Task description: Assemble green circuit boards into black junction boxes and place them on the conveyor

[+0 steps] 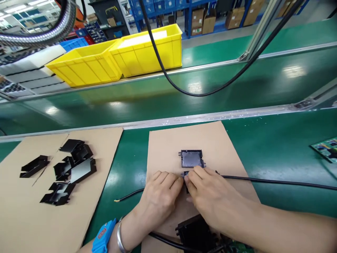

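Observation:
My left hand (161, 192) has its fingers curled and pressed at the left side of a small black plastic housing (185, 173). From the other side, my right hand (206, 189) grips the same housing with fingers pinched together; most of the part is hidden beneath both hands. Just beyond them, a similar open black housing (191, 159) lies on the cardboard sheet (168, 144). A black cable (263, 180) runs off to the right from beside my right hand. Another black cable end (129, 195), its tip stripped, pokes out left of my left hand.
Nearer me are a larger black case (196, 233) and a green circuit board (240, 247). Several bent black metal covers (81, 170) lie on the left cardboard (21, 211). Yellow bins (150, 52) stand behind, a black cable (195, 94) hangs ahead, and another board (328, 149) lies right.

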Tool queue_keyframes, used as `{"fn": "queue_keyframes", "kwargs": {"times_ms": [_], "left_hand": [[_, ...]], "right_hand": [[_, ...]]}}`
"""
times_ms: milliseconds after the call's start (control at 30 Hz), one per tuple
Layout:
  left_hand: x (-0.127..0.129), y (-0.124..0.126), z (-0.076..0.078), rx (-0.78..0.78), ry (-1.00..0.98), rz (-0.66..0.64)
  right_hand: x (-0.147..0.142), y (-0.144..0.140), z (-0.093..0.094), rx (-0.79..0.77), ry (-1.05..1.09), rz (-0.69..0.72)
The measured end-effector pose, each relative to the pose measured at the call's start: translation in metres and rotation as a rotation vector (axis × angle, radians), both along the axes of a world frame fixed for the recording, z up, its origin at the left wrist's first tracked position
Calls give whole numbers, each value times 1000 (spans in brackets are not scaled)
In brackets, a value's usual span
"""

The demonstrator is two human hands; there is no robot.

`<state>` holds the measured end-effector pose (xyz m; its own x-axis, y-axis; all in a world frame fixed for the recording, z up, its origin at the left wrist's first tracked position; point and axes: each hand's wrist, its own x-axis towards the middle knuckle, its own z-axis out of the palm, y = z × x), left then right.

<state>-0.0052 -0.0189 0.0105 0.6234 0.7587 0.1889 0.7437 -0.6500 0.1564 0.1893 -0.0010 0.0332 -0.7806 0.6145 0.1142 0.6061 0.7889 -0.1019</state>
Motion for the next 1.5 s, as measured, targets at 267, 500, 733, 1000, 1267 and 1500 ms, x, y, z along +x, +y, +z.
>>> {"fn": "queue_keyframes", "kwargs": {"times_ms": [267, 500, 733, 1000, 1267, 1500], "left_hand": [[0, 6, -15, -38, -77, -26], [1, 5, 15, -186, -136, -78], [14, 10, 6, -130, 66, -347], [16, 8, -2, -127, 27, -302], [24, 7, -2, -170, 28, -258], [25, 6, -2, -139, 10, -264]], "right_hand": [[-6, 7, 2, -272, -45, -41], [54, 9, 13, -330, 236, -168], [82, 9, -7, -462, 209, -374], [70, 20, -5, -486, 306, -157], [66, 30, 13, -644, 48, -267], [50, 21, 3, -343, 126, 5]]}}
